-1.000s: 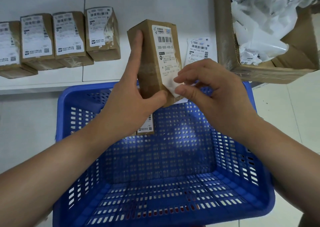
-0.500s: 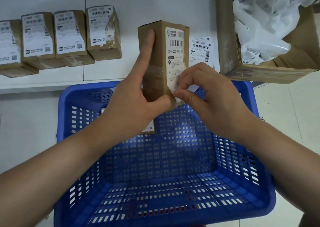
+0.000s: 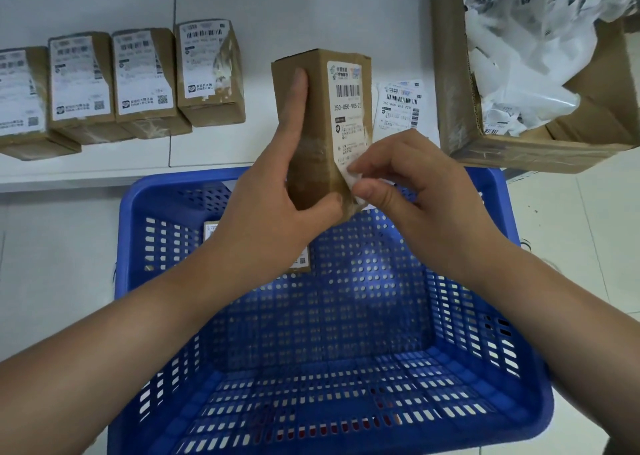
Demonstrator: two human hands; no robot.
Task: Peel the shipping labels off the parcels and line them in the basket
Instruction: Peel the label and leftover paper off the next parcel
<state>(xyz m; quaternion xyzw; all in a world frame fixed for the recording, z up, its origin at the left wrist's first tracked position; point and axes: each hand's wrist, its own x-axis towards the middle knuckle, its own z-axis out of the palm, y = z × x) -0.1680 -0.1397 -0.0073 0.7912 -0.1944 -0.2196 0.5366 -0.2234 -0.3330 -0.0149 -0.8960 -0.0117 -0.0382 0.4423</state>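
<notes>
The shipping label (image 3: 348,115) is stuck lengthwise down the right-facing side of a slim cardboard parcel (image 3: 320,132), its long axis running with the parcel's, from the far top end toward the near bottom end. The parcel is held upright above the far rim of the blue perforated basket (image 3: 491,378). Only the label's near corner is lifted; that corner is pinched between thumb and forefinger of the right hand (image 3: 412,191), which lies just to the right of the parcel and nearest the free edge. The parcel is gripped by the left hand (image 3: 277,205), forefinger laid up the left face and thumb hooked under the bottom edge. A peel away from the near corner, upward along the label's length, is judged to be what the coming move calls for.

Another labelled parcel (image 3: 304,262) appears to lie inside the basket, largely hidden behind the left hand. A row of labelled parcels (image 3: 145,83) stands on the white shelf (image 3: 104,174), a loose label (image 3: 398,108) lies beside the held parcel, and a carton of peeled labels (image 3: 526,73) sits at the right.
</notes>
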